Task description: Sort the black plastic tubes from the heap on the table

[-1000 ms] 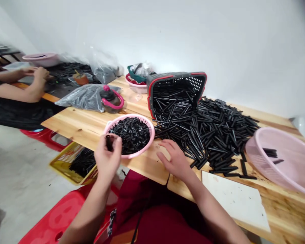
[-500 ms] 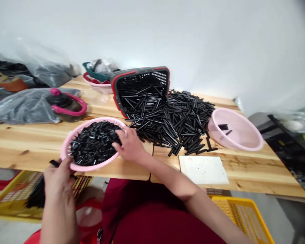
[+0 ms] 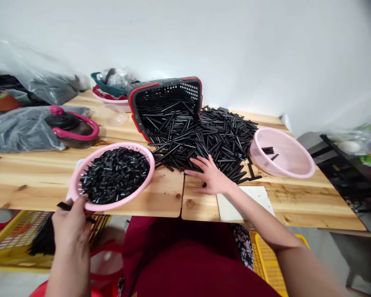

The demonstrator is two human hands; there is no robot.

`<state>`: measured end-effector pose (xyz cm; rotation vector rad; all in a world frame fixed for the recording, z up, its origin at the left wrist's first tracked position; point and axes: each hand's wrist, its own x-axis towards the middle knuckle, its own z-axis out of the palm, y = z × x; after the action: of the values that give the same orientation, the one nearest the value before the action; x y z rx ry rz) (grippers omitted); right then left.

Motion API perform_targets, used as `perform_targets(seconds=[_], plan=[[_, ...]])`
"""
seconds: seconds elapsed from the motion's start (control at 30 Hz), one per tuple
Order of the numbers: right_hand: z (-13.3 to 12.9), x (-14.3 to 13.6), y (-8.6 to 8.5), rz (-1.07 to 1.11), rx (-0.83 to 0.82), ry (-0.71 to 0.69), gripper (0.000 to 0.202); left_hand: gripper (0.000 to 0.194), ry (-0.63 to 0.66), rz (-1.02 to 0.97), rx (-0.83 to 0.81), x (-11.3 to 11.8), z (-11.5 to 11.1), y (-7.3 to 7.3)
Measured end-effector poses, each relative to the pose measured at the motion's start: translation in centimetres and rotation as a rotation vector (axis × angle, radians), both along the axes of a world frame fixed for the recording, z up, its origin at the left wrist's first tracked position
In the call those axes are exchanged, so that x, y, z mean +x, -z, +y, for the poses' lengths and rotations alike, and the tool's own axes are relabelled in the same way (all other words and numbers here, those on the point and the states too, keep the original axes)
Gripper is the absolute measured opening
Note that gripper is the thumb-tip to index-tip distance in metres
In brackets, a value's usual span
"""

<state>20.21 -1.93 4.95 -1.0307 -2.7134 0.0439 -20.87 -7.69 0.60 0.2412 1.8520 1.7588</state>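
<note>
My left hand (image 3: 71, 220) grips the near left rim of a pink basket (image 3: 151, 161) and also has a black stick between its fingers. Short black pieces (image 3: 116, 175) fill this basket. My right hand (image 3: 210, 176) is spread, palm down, at the front edge of a heap of long black sticks (image 3: 210, 138); whether it touches any stick is unclear. The heap spills from a tipped dark grey basket with a red rim (image 3: 132, 108). At the right, another pink basket (image 3: 292, 159) holds a few black sticks.
A white board (image 3: 256, 198) lies at the table's front edge. On the left are a pink-handled teapot (image 3: 71, 126) and plastic bags (image 3: 21, 130). Stacked bowls (image 3: 111, 90) stand behind. Yellow crates (image 3: 18, 243) are below the wooden table (image 3: 34, 177).
My right hand has left the filled pink basket and moved right to the heap of sticks, its fingers now spread. My left hand still grips the basket's rim. The view has shifted slightly.
</note>
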Motion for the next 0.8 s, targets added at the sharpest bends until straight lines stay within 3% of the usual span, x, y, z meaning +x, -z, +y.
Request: perform_targets(seconds=[0.1, 0.23, 0.4, 0.6, 0.8], plan=[[-0.2, 3.1, 1.6, -0.142, -0.049, -0.064, 0.062, 0.038, -0.015, 0.027, 0.013, 0.4, 0.2, 0.1], [2.0, 3.3, 2.8, -0.129, -0.005, -0.004, 0.041, 0.034, -0.048, 0.013, -0.025, 1.0, 0.3, -0.3], [4.3, 3.5, 3.5, -0.128, 0.014, 0.035, 0.043, 0.033, -0.005, 0.044, -0.041, 0.9, 0.3, -0.5], [3.9, 4.2, 3.8, -0.111, 0.002, -0.006, 0.054, 0.025, 0.019, 0.006, 0.034, 1.2, 0.0, -0.5], [3.3, 1.6, 4.0, -0.019, 0.075, -0.045, 0.051, 0.035, 0.076, 0.004, 0.044, 1.3, -0.4, -0.4]])
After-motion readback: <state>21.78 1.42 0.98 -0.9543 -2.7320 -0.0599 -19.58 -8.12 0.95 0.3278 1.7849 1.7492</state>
